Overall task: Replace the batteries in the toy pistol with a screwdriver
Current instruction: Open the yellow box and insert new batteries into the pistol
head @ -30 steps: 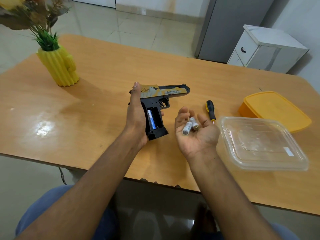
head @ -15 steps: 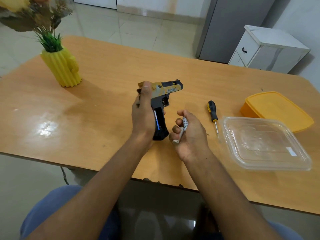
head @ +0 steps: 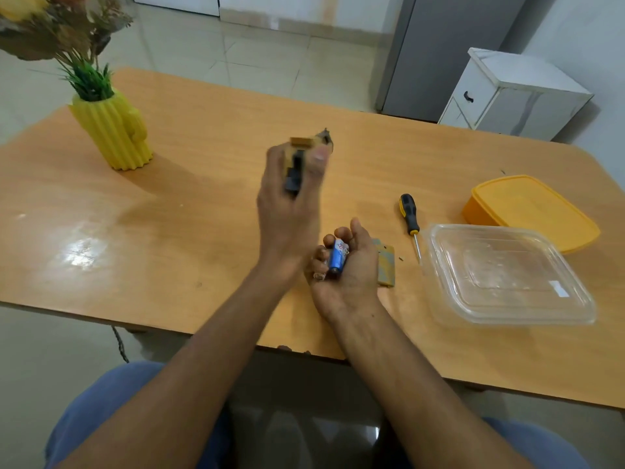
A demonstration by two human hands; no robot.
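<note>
right hand (head: 345, 265): fingers curled round a blue battery (head: 337, 257), pinching it against the palm; the cell's long axis runs roughly away from the person, tilted slightly right at the far end. a second, pale cell appears to lie under it near the fingertips, but it is too hidden to confirm.

left hand (head: 287, 198): fingers and thumb wrapped round the pistol (head: 297, 160), gripping it raised above the table (head: 203, 137). the pistol is blurred; only a black grip section and a tan top show between the fingers. whether the battery bay faces the right hand cannot be told.

key relation: the pistol lies up and left of the battery, well apart, with the left hand further from the person than the right. judgement: the two hands must close that gap, and the bay must be turned toward the battery, before any cell goes in.

outward from the right hand: a tan cover plate (head: 387, 264) lies flat just beside it, partly hidden by the hand. the screwdriver (head: 410, 218) lies beyond, handle away from the person, tip toward a clear tub (head: 507, 275). an orange lid (head: 527, 208) sits behind the tub.
</note>
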